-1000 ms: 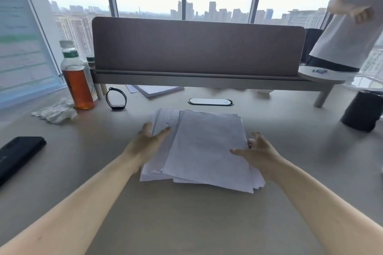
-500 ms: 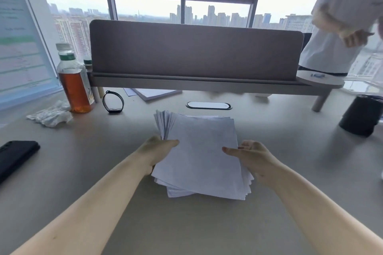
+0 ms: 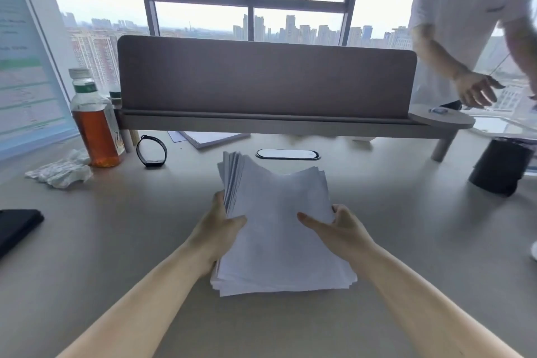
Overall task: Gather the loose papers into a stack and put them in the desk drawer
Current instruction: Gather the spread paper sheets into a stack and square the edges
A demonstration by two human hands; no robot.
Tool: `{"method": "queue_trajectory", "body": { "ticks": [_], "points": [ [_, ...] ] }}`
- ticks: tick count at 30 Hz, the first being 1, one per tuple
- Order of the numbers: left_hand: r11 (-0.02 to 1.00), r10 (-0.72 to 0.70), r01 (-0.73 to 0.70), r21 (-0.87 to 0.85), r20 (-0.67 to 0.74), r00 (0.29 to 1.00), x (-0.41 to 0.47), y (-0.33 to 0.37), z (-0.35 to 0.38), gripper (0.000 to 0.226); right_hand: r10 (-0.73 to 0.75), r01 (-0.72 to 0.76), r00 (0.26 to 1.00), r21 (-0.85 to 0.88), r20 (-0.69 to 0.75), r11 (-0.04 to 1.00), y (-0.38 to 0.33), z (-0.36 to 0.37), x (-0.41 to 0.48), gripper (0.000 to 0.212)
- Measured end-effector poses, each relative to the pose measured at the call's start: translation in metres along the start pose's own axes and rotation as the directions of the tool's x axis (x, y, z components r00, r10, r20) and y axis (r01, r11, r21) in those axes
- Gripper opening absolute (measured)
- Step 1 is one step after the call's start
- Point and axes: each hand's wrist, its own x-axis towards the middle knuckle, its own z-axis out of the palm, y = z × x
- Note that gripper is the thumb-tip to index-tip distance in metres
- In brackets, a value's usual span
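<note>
A thick stack of white papers (image 3: pixel 279 229) stands tilted on the desk, its near edge resting on the desktop (image 3: pixel 116 241) and its far edge raised. My left hand (image 3: pixel 218 229) grips the stack's left side, thumb on top of the sheets. My right hand (image 3: pixel 340 229) grips the right side, thumb lying across the top sheet. The sheets fan slightly at the upper left corner. No drawer shows in this view.
A tea bottle (image 3: pixel 94 122), a black wristband (image 3: pixel 151 151) and crumpled tissue (image 3: pixel 61 171) sit at the left. A dark phone (image 3: pixel 17 227) lies at the left edge. A grey divider panel (image 3: pixel 261 78) spans the back. A black cylinder (image 3: pixel 499 166) and a person (image 3: pixel 470 23) are at the right.
The spread sheets have been squeezed into a narrower stack between both hands, and its far edge has lifted off the desk. The person at the right has leaned in.
</note>
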Motion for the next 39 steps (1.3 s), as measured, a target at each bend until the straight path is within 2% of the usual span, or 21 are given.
{"method": "queue_trajectory", "body": {
  "ticks": [2,5,8,10,11,13,15,18,21,24,26,28,31,34,39],
  "points": [
    [0.983,0.181,-0.180,0.029,-0.033,0.983,-0.006,0.006,-0.001,0.047,0.015,-0.017,1.000,0.144,0.013,0.989,-0.009,-0.002,0.000,0.078],
    [0.912,0.393,-0.402,-0.074,-0.112,0.913,-0.011,0.021,-0.009,0.050,-0.032,0.031,0.999,0.428,-0.005,0.903,-0.032,-0.011,-0.001,0.074],
    [0.842,0.494,-0.522,-0.137,-0.193,0.848,-0.014,0.045,-0.024,0.047,-0.247,0.313,0.949,0.544,-0.194,0.779,-0.064,-0.023,-0.008,0.047],
    [0.820,0.525,-0.559,-0.123,-0.230,0.820,-0.014,0.058,-0.036,0.043,-0.401,0.508,0.860,0.463,-0.316,0.726,-0.081,-0.029,-0.022,0.026],
    [0.815,0.530,-0.567,-0.121,-0.241,0.813,-0.014,0.060,-0.040,0.042,-0.456,0.567,0.822,0.416,-0.340,0.711,-0.085,-0.030,-0.029,0.024],
    [0.813,0.517,-0.563,-0.150,-0.259,0.816,-0.017,0.060,-0.044,0.040,-0.507,0.607,0.793,0.373,-0.338,0.702,-0.083,-0.026,-0.041,0.029],
    [0.817,0.486,-0.540,-0.203,-0.262,0.834,-0.023,0.055,-0.042,0.039,-0.507,0.601,0.799,0.379,-0.324,0.704,-0.074,-0.019,-0.045,0.031],
    [0.797,0.487,-0.553,-0.244,-0.280,0.827,-0.026,0.053,-0.039,0.036,-0.516,0.615,0.788,0.387,-0.336,0.687,-0.068,-0.019,-0.046,0.020],
    [0.771,0.460,-0.547,-0.325,-0.309,0.832,-0.024,0.062,-0.037,0.031,-0.538,0.630,0.776,0.404,-0.328,0.663,-0.077,-0.023,-0.051,0.026],
    [0.793,0.439,-0.506,-0.339,-0.257,0.861,-0.025,0.073,-0.035,0.026,-0.518,0.604,0.797,0.412,-0.311,0.682,-0.082,-0.027,-0.052,0.034],
    [0.793,0.402,-0.476,-0.379,-0.260,0.878,-0.024,0.078,-0.036,0.016,-0.495,0.589,0.808,0.446,-0.319,0.674,-0.082,-0.030,-0.049,0.029],
    [0.800,0.352,-0.412,-0.437,-0.216,0.911,-0.024,0.080,-0.038,0.016,-0.466,0.559,0.829,0.463,-0.309,0.688,-0.081,-0.031,-0.047,0.026],
    [0.830,0.323,-0.356,-0.431,-0.149,0.935,-0.025,0.079,-0.041,0.027,-0.441,0.534,0.845,0.439,-0.301,0.723,-0.077,-0.033,-0.044,0.030],
    [0.833,0.313,-0.352,-0.426,-0.162,0.936,-0.027,0.072,-0.040,0.024,-0.432,0.510,0.860,0.445,-0.271,0.736,-0.070,-0.030,-0.044,0.028],
    [0.843,0.397,-0.434,-0.316,-0.179,0.900,-0.034,0.076,-0.035,0.029,-0.492,0.556,0.831,0.385,-0.259,0.736,-0.074,-0.031,-0.050,0.030]
  ]
}}
